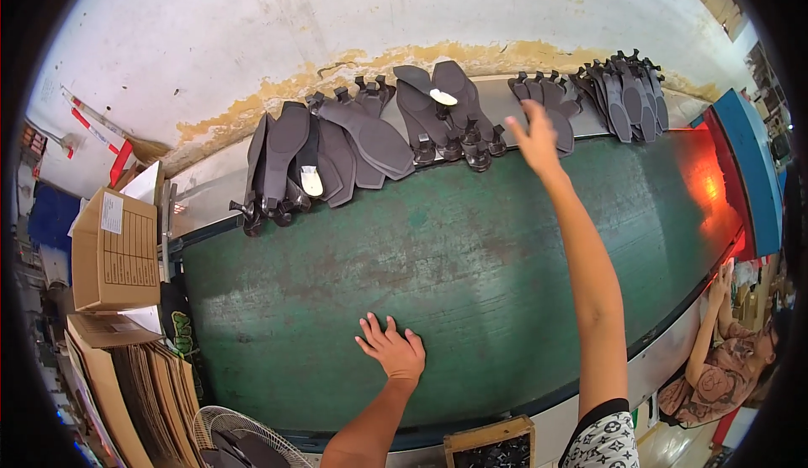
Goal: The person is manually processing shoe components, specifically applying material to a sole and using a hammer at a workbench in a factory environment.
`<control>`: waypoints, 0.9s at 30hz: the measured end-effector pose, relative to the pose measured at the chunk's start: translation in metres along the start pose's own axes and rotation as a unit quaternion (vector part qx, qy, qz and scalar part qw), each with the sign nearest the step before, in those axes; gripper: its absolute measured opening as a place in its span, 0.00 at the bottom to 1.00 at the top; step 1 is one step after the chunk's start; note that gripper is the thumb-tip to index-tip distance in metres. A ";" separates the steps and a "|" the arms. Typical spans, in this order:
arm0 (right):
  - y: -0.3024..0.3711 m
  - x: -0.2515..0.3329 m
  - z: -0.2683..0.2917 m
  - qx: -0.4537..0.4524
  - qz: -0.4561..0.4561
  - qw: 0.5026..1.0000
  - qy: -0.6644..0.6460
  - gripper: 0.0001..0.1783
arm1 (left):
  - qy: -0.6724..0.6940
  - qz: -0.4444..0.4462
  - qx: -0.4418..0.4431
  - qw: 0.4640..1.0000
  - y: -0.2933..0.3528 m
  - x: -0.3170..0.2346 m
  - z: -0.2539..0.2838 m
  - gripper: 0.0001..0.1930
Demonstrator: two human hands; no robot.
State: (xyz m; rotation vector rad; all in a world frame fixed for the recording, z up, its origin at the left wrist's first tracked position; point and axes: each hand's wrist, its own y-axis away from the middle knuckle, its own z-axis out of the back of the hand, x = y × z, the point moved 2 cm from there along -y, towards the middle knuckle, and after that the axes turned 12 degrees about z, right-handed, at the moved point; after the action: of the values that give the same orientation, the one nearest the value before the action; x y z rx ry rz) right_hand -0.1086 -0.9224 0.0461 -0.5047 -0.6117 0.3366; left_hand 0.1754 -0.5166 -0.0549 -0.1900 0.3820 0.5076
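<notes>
My left hand lies on the green conveyor belt, its fingers spread and nothing in it. My right hand reaches out over the belt's far edge, thumb and fingers apart, a little blurred by motion. It appears to hold nothing. Just beyond it is a small bunch of dark grey heeled shoe soles, partly hidden by the hand; whether they touch cannot be told. More heeled soles stand left of it, two groups showing white pieces.
Another cluster of soles is at the far right, beside a blue machine glowing red inside. A cardboard box, stacked cardboard and a fan stand at left. A wooden crate is near me; another person sits right.
</notes>
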 end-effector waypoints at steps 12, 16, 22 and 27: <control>0.037 0.042 -0.017 -0.193 0.080 0.976 0.066 0.18 | 0.001 0.001 -0.013 1.000 0.001 0.009 -0.002 0.24; 0.020 0.050 0.016 -0.171 0.152 0.963 0.142 0.16 | 0.000 0.003 -0.012 1.000 -0.002 0.010 -0.002 0.25; 0.000 0.087 0.086 -0.275 0.093 0.955 0.053 0.17 | -0.005 0.000 -0.004 1.000 -0.005 0.008 0.002 0.26; 0.022 0.170 0.129 -0.329 0.130 0.926 -0.136 0.24 | 0.003 -0.011 -0.003 1.000 -0.002 0.013 0.003 0.25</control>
State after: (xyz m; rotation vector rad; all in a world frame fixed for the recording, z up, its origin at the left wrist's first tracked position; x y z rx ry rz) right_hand -0.0602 -0.7846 0.2032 -1.2063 -0.9355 0.4569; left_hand 0.1877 -0.5124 -0.0573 -0.2006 0.3835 0.4857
